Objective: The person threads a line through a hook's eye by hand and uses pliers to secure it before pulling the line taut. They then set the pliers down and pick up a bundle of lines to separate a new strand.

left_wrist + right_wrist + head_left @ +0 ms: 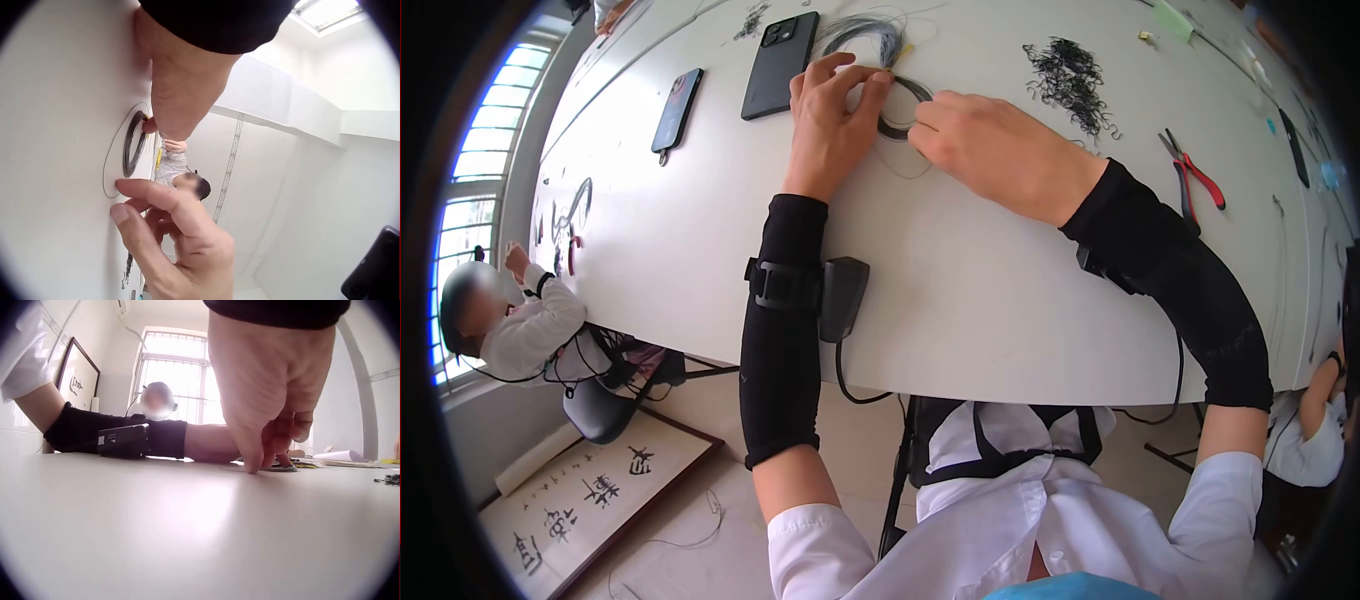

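Note:
A coil of thin dark line (918,90) lies on the white table between my two hands. My left hand (832,125) pinches the coil's far left side with thumb and forefinger, beside a small yellow bit. My right hand (1000,150) is at the coil's right side, fingers bent and tips low to the table. In the left wrist view, a loose strand (105,164) curves out from the coil (129,150) and runs in between the right thumb and forefinger. The right wrist view shows those fingertips down at the tabletop; the pinch itself is partly hidden.
A bundle of grey line (885,42) lies beyond the coil. Left of it are a large dark phone (780,65) and a smaller phone (677,110). Rightward lie a heap of small black hook-shaped pieces (1068,85) and red-handled pliers (1200,182). Another person (520,320) sits at left.

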A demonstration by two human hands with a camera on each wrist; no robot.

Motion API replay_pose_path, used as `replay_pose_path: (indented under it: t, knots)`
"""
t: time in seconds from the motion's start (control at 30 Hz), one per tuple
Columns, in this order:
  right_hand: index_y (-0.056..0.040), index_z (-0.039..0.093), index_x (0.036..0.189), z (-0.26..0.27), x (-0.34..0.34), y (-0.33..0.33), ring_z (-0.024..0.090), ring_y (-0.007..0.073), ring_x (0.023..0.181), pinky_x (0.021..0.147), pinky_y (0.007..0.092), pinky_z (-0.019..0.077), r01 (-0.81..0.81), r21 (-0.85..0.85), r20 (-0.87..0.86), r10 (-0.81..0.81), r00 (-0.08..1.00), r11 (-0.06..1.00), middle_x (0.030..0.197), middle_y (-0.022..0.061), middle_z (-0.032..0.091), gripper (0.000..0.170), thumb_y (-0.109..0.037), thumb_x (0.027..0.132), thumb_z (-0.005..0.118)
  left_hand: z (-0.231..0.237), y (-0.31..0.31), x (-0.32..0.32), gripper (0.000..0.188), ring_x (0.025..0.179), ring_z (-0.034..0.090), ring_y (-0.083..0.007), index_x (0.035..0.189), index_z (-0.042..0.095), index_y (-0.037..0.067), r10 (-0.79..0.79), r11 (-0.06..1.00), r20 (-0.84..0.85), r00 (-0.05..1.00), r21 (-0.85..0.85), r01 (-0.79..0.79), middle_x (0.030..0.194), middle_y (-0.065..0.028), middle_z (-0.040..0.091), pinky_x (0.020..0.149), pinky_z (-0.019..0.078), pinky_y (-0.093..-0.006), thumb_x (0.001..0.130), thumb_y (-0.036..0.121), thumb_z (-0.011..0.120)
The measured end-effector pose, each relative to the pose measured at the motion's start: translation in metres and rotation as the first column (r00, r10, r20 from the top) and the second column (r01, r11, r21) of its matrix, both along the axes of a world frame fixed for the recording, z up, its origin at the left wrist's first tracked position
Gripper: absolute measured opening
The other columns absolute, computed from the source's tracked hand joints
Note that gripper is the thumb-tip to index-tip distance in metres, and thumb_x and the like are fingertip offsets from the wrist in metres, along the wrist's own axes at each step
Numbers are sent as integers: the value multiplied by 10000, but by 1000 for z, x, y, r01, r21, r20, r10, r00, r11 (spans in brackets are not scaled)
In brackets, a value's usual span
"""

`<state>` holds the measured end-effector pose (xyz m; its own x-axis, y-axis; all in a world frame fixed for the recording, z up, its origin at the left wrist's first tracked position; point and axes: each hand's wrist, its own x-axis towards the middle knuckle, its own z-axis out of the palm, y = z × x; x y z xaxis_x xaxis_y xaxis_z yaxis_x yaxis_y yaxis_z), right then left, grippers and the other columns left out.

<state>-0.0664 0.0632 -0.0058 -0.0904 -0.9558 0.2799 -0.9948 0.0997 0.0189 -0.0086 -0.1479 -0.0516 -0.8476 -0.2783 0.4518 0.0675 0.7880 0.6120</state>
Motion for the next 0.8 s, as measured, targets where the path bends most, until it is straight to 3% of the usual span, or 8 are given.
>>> replay_pose_path:
  t: [0.13, 0.23, 0.33, 0.43, 0.47, 0.57, 0.73, 0.8]
  knots:
    - [-13, 607, 881, -4, -4, -1, 631, 243, 926, 796, 347, 564, -54, 65, -64, 58, 996, 996, 905, 107, 597, 125, -29, 784, 684, 1, -2, 0, 220, 1263, 441, -392, 1059, 788, 153, 3, 1000, 14, 1000, -26, -3, 1355, -181, 580, 1096, 360, -468, 958, 270, 631]
    - [-14, 577, 943, -5, -2, -1, 599, 257, 953, 839, 358, 527, -39, 52, 160, 30, 987, 998, 944, 91, 575, 160, -41, 816, 670, 0, -4, 0, 222, 1272, 422, -348, 1088, 782, 164, 0, 998, 26, 1000, -64, 2, 1371, -133, 569, 1085, 370, -447, 977, 235, 603]
    - [15, 629, 860, -1, 6, -5, 672, 283, 871, 738, 391, 577, -54, -81, 213, 70, 975, 995, 870, 134, 648, 79, -35, 813, 668, 1, -1, 2, 227, 1272, 417, -326, 1096, 780, 169, 1, 998, 34, 999, -57, 1, 1370, -109, 568, 1078, 374, -433, 980, 207, 588]
    - [22, 651, 818, 17, 11, -17, 710, 298, 804, 694, 411, 581, -34, 214, 292, -30, 956, 976, 795, 145, 686, 87, -58, 829, 683, 1, -3, 1, 224, 1268, 422, -325, 1092, 781, 173, -10, 997, 33, 999, -70, 12, 1358, -107, 572, 1069, 379, -430, 967, 199, 597]
    - [11, 667, 770, 13, 13, -19, 719, 319, 740, 656, 420, 580, -59, 114, 249, 29, 968, 992, 731, 152, 691, 106, -74, 819, 705, 1, -4, 1, 222, 1267, 424, -324, 1092, 781, 174, -15, 996, 29, 999, -82, 18, 1355, -106, 573, 1065, 382, -430, 961, 199, 602]
    - [-1, 674, 749, 29, 21, -28, 716, 327, 757, 661, 410, 579, -66, 342, 227, -15, 974, 937, 744, 159, 686, 136, -108, 819, 718, -2, -6, 0, 218, 1266, 427, -322, 1092, 782, 176, -10, 989, 11, 1000, -146, 11, 1355, -102, 574, 1053, 389, -431, 944, 208, 625]
    - [-32, 591, 658, 6, 31, -5, 646, 287, 697, 685, 396, 549, -76, -84, 246, 94, 965, 994, 665, 125, 593, 137, -107, 735, 675, 5, 0, 3, 213, 1274, 423, -328, 1093, 780, 185, -7, 995, 42, 999, -100, 11, 1362, -106, 568, 1053, 392, -439, 937, 210, 638]
    - [-20, 599, 714, 11, 37, 5, 654, 296, 739, 707, 400, 550, -42, -95, 385, 75, 920, 995, 700, 136, 599, 128, -114, 757, 673, 4, 0, 4, 213, 1282, 417, -332, 1093, 780, 187, -9, 997, 45, 999, -73, 13, 1369, -111, 562, 1060, 389, -442, 937, 206, 636]
